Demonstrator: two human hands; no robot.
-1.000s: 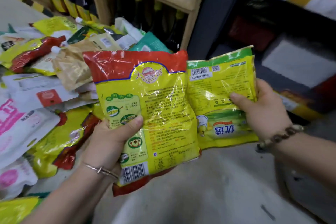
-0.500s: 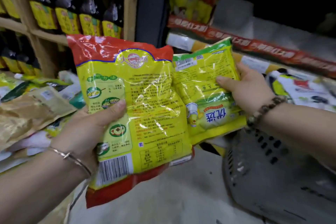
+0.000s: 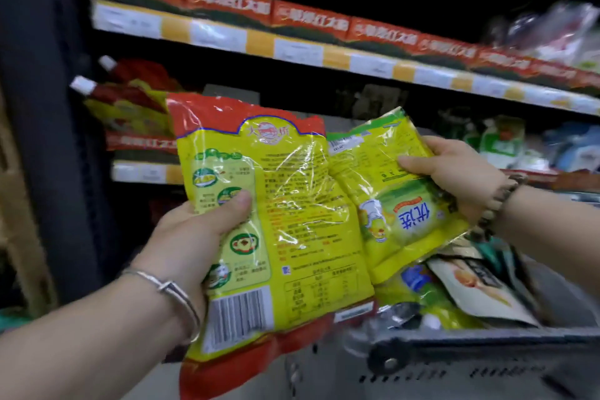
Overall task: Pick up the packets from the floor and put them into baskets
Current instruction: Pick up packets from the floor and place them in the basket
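- The left hand (image 3: 191, 237) grips the big red-and-yellow packet (image 3: 298, 224) at its left edge. The thumb lies across the printed face and the other fingers are curled out of sight behind it.
- The right hand (image 3: 454, 172) grips the smaller yellow-green packet (image 3: 389, 201) at its right edge, with the thumb on the front and the remaining fingers hidden behind.
- Both packets are held up in the air side by side. Their inner edges meet, and the big packet's right edge appears to lie over the smaller one.
- The grey basket (image 3: 506, 336) sits low on the right, with its near rim running beneath the smaller packet.
- The big packet's red bottom edge hangs beside the basket's near left corner.
- Other packets (image 3: 477, 289) already lie inside the basket, right under the smaller packet's lower corner.
- A store shelf (image 3: 292, 50) with a price strip runs behind, well above the hands.
- Red spouted pouches (image 3: 120, 98) stand on a lower shelf to the left.
- Bare grey floor (image 3: 156, 380) shows between the left forearm and the basket.
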